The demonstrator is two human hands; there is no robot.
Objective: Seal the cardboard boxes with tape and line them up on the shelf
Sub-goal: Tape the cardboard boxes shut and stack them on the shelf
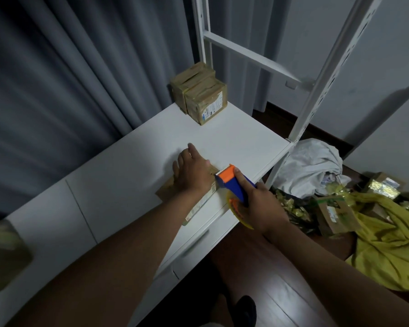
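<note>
Pressing a flat cardboard box (pixel 175 188) at frame centre, left hand (pixel 191 171) spread, right hand (pixel 257 208) gripping tape dispenser (pixel 232 182), toothed end pointing upper left, box's long axis running lower right to upper left on white surface (pixel 128 166).

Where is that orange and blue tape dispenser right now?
In the head view the tape dispenser sits low and centre-right, gripped by the right hand, its orange head against the cardboard box under the left hand.

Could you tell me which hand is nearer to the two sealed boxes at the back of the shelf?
Left. The left hand lies nearer the sealed boxes, pressing a box; the right hand grips the tape dispenser farther back.
</note>
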